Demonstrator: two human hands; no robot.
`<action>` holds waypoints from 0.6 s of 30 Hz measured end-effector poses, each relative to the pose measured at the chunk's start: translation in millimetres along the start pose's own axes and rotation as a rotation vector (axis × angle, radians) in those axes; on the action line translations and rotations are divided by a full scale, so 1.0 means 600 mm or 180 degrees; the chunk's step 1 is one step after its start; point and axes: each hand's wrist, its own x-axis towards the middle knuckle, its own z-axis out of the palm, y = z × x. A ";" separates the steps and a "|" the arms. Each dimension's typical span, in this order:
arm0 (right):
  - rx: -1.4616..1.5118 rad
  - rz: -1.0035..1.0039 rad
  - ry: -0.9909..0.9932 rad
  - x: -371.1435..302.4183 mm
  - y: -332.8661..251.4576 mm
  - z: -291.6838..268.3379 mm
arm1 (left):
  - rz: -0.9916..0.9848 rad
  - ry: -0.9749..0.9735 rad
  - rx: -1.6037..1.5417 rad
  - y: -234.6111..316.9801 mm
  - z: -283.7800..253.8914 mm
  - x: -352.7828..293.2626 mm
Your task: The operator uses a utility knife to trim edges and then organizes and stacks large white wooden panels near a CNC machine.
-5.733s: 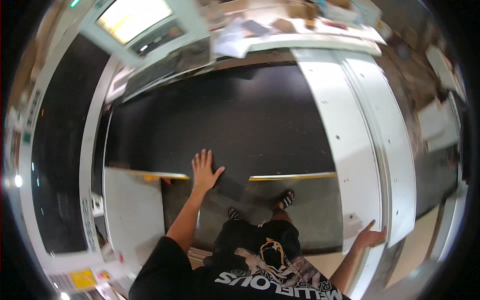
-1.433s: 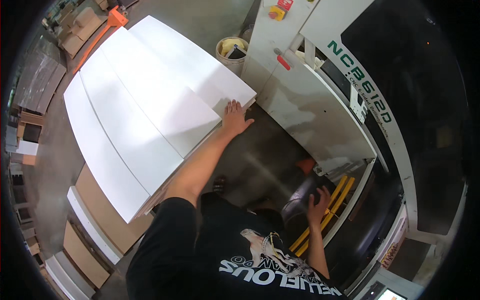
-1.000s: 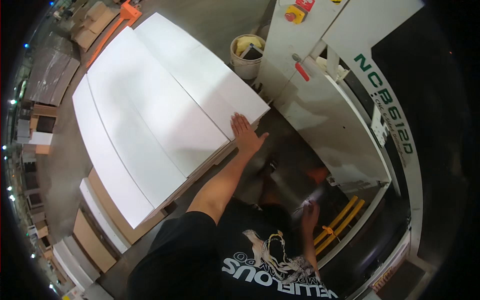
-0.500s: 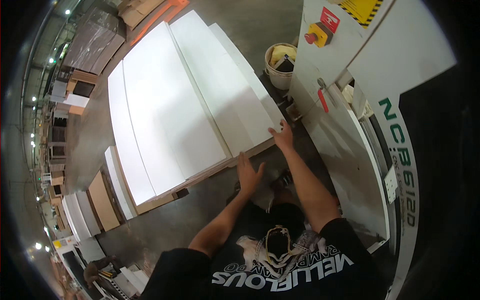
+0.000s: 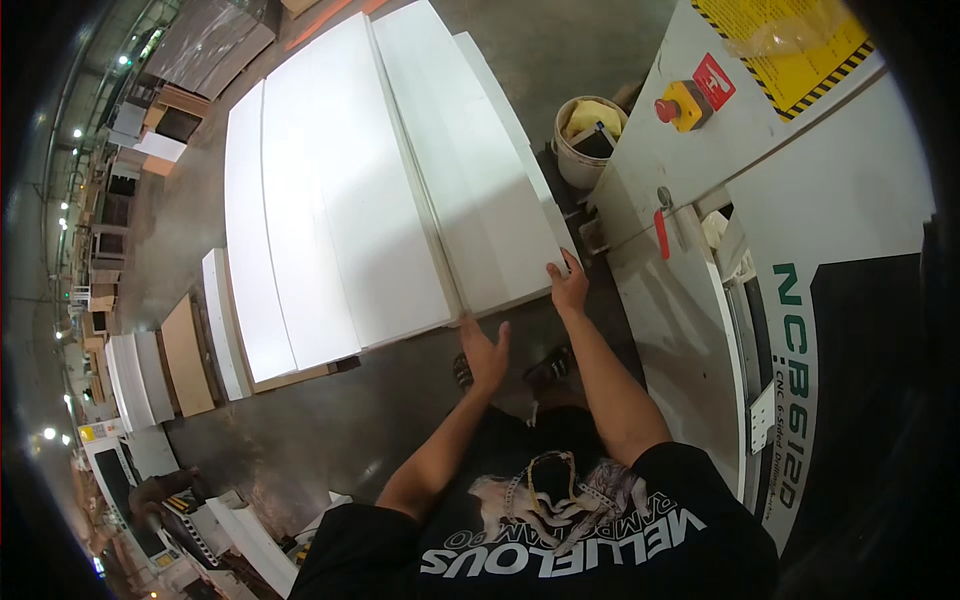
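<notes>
Panel (image 5: pixel 475 190) runs near to far, right hand (image 5: pixel 570 287) at its near right corner, left hand (image 5: pixel 486 360) left; our thumbs spread, grip unclear.

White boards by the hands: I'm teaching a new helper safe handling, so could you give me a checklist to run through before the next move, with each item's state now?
1. White boards squared up: not ok; their right-hand edges are staggered.
2. Right hand at the near right corner: ok.
3. Left hand gripping firmly: cannot tell; it is at the near edge, fingertips unclear.
4. Feet clear of the bucket: ok; the bucket stands beyond the boards' near right corner.
5. Red button pressed in: cannot tell from this angle.
</notes>
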 end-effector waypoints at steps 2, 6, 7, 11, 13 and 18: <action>0.0004 0.0175 -0.0042 0.004 0.003 -0.003 | -0.0150 -0.0022 -0.0133 0.004 0.011 0.007; -0.0090 0.0196 -0.0097 -0.013 0.025 -0.025 | -0.0762 -0.0005 -0.0834 -0.006 0.016 0.006; -0.0040 0.0276 -0.0098 -0.027 0.035 -0.038 | -0.1086 -0.0087 -0.0876 -0.013 0.013 0.004; 0.0250 0.0557 -0.0189 -0.110 0.080 -0.118 | -0.1554 -0.0687 -0.1111 -0.057 -0.005 0.017; 0.1109 0.0760 0.0108 -0.166 0.102 -0.156 | -0.1405 -0.0994 -0.1515 -0.082 -0.001 0.033; 0.3200 0.2603 0.0962 -0.255 0.139 -0.134 | -0.0933 -0.2336 -0.1067 -0.145 0.060 0.014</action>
